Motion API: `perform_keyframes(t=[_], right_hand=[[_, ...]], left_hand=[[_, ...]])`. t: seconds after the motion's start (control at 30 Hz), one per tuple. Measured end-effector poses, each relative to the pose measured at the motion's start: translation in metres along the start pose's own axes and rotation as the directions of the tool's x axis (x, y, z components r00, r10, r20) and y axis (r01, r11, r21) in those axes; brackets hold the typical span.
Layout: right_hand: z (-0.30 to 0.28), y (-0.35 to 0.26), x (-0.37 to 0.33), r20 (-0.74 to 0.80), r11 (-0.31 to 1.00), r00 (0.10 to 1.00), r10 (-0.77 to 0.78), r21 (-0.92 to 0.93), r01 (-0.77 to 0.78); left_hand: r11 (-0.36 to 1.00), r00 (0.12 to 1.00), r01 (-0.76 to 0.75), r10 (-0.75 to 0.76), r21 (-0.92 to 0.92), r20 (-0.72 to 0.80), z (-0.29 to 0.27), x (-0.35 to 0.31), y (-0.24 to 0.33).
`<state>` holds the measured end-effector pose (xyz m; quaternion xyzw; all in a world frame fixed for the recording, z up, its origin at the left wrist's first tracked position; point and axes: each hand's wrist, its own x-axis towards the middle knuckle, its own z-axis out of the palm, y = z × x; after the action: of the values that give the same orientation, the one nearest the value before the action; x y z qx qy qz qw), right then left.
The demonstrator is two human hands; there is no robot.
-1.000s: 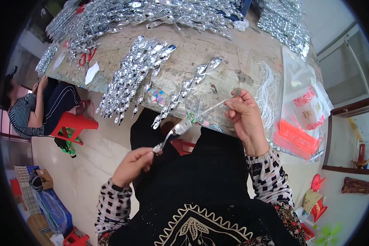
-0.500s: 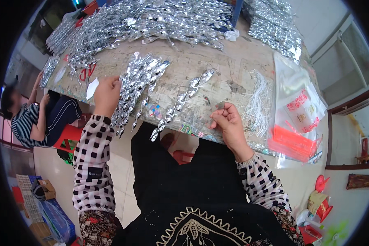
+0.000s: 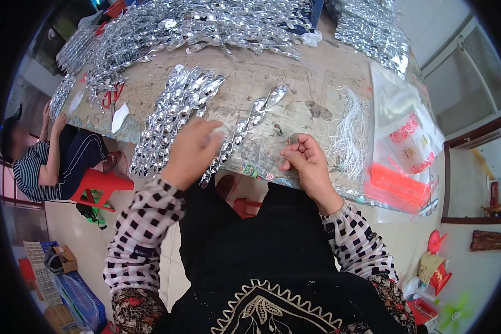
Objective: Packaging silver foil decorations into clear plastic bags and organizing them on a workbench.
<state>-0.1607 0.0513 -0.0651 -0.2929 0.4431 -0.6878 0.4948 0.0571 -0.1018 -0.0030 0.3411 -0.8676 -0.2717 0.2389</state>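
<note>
Grip of the right hand (image 3: 312, 167) in the head view is narrow, pinching a small grey piece (image 3: 293, 140); the left hand (image 3: 193, 150) is blurred, its hold impossible to tell. Between them lies a twisted silver strip (image 3: 257, 113), while the left hand hides part of a silver bundle (image 3: 178, 100). White threads (image 3: 348, 133), clear plastic (image 3: 392, 97) and red packets (image 3: 398, 186) occupy the worktop's (image 3: 295, 78) right side.

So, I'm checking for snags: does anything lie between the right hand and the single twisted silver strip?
Nothing visible blocks the gap: only worn, marked tabletop shows between the right hand and the single twisted silver strip.
</note>
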Motion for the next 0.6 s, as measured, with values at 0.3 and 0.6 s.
perform_keyframes(t=[0.3, 0.6], right_hand=[[0.004, 0.000, -0.002, 0.018, 0.997, 1.000, 0.005, -0.077, -0.003], [0.001, 0.003, 0.001, -0.004, 0.999, 1.000, -0.023, -0.026, 0.023]], left_hand=[[0.966, 0.986, 0.151, -0.163, 0.209, 0.042, 0.051, 0.007, 0.004], [0.964, 0.986, 0.163, -0.154, -0.208, 0.058, 0.049, -0.023, 0.005]])
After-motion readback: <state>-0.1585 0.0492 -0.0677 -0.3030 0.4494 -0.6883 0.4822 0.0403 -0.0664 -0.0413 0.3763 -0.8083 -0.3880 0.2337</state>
